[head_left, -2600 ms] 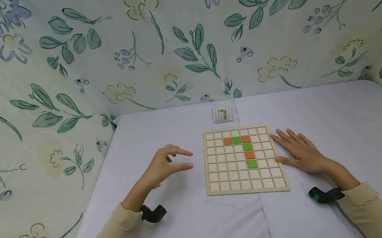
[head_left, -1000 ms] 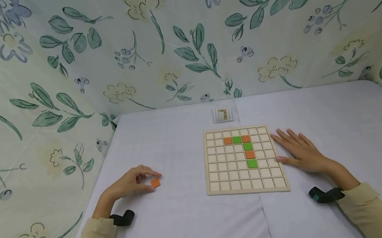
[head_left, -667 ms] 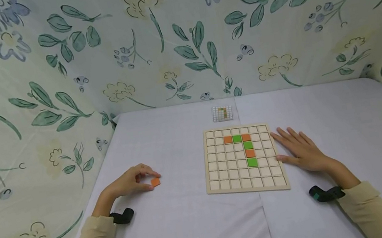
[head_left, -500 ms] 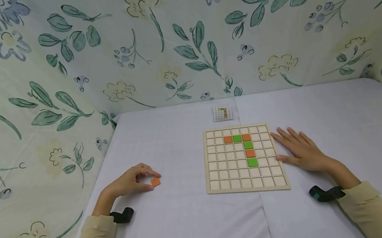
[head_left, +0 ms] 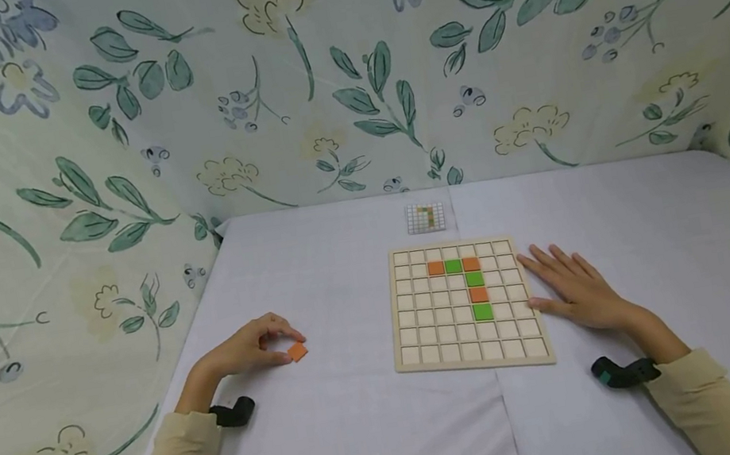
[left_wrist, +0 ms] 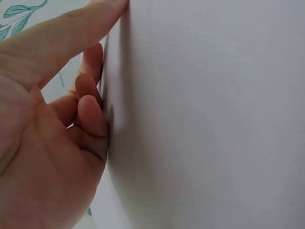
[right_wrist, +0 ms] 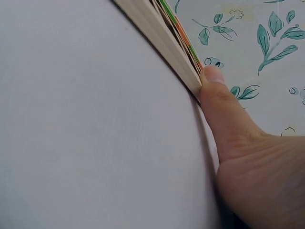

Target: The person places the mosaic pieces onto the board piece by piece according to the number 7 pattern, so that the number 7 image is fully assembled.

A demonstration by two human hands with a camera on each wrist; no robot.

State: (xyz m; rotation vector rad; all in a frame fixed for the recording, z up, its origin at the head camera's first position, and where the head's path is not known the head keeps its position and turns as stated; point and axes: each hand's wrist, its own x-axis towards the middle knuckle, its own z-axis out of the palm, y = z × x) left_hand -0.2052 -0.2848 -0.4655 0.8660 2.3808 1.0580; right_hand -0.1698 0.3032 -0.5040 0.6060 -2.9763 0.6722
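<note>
On the left of the table, my left hand pinches a small square orange tile between thumb and forefinger, low over the cloth. Its other fingers curl under in the left wrist view, where the tile is out of sight. A wooden grid board lies flat in the middle. Orange and green tiles alternate on it, in a short row that turns down into a column. My right hand lies flat with spread fingers, touching the board's right edge. Its thumb meets that edge in the right wrist view.
Behind the board lies a small pattern card printed with a similar grid figure. White cloth covers the table, with a fold line running down the front. Floral fabric hangs behind and at the sides.
From beside the board, my left hand has moved left to the orange tile and taken it between its fingertips. The tile has turned slightly since. My right hand keeps its place.
</note>
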